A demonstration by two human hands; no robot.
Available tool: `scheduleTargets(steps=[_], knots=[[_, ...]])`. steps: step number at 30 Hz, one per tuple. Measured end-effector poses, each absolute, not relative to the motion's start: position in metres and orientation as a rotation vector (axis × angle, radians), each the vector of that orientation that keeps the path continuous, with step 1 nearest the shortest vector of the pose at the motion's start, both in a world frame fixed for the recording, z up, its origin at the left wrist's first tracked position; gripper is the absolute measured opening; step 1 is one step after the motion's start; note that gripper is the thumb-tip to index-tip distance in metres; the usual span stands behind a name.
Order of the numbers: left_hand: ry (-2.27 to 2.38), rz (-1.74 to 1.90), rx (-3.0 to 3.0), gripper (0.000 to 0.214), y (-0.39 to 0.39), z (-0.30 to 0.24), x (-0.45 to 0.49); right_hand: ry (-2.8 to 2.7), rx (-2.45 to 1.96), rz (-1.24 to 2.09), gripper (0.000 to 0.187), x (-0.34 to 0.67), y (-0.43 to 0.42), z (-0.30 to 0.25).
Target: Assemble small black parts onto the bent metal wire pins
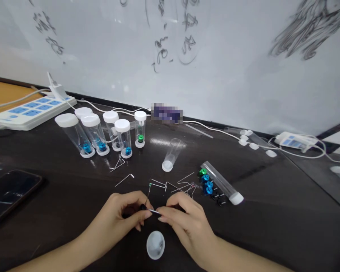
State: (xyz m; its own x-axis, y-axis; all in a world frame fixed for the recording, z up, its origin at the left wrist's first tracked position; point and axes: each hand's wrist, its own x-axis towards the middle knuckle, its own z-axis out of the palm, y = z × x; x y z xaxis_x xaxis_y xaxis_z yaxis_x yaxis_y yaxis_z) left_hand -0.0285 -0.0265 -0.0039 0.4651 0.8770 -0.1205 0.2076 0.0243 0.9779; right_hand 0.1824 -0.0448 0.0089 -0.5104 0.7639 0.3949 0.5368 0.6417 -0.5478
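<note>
"So, how does the piece lie between the 2 hands?"

"Right across the gap. The thin silver-and-black rod [153,211] has its long axis running left to right, dipping a little toward the body at its right end."

"And the grips?"

"The left hand [116,217] has thumb and fingers nearly together, pinching around the small round black part [143,207] at the rod's left end. The right hand [188,221] pinches just as closely at the other end, though its fingers hide the very tip."

"Which is nearer?"

"Neither, really: each has 1 end. I'd judge that keeping the 2 pinches in line along that axis matters most."

"What's that upright bit?"

"A slim dark wire [148,196], rising from the left fingers and leaning slightly right, up to a small green tip [150,184]. It meets the end of a bent silver rod [158,185] in this view; I can't tell whether they touch."

"Anything below?"

"The round, translucent white cup [155,245], on the dark glossy table [266,230], nearer the body and apart from both hands."
</note>
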Motion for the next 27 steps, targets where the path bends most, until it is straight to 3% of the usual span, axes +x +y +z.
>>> scheduleTargets(steps=[27], knots=[[0.964,0.738,1.353,0.02,-0.0254,-0.0073,-0.03,-2.152,-1.054,0.664,0.019,0.1834,-0.0431,0.0015]])
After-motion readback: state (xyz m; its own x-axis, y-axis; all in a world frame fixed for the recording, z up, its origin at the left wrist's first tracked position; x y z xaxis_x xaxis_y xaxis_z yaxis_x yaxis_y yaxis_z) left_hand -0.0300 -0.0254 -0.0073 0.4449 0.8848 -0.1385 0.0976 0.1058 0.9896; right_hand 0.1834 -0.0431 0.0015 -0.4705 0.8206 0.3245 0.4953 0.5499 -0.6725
